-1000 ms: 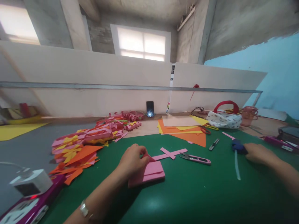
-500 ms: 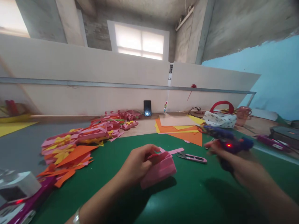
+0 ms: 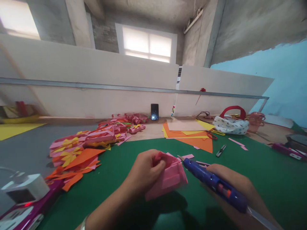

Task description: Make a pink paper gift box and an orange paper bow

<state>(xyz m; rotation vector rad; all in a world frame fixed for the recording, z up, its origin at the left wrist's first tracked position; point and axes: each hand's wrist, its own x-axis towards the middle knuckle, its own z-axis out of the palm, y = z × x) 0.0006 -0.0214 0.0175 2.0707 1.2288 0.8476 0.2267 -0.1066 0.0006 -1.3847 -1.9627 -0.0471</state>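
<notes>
Glue gun: swung in [image 3: 216, 183] from the right of the frame over the last second; on my feed its nozzle now sits just beside the pink piece, and I can't tell if they touch.
Pink piece: folded paper or felt [image 3: 170, 180], lower centre, tilted, shadow on the table [image 3: 275, 172] below it.
Left hand: fingers clamped on the pink piece's upper left edge [image 3: 146, 167].
Right hand: fingers wrapped round the gun, lower right [image 3: 240, 182], partly hidden from me.
Pink strips: behind the pink piece [image 3: 188, 156], mostly covered.
Snips: handle only, rest behind the gun [image 3: 202, 164].
Cutter: right of centre, lying flat [image 3: 221, 150].
Scrap pile: pink, orange, yellow, left of frame [image 3: 96, 137].
Sheets: stacked centre right [image 3: 187, 124].
Phone: upright against the board, centre [image 3: 154, 111].
</notes>
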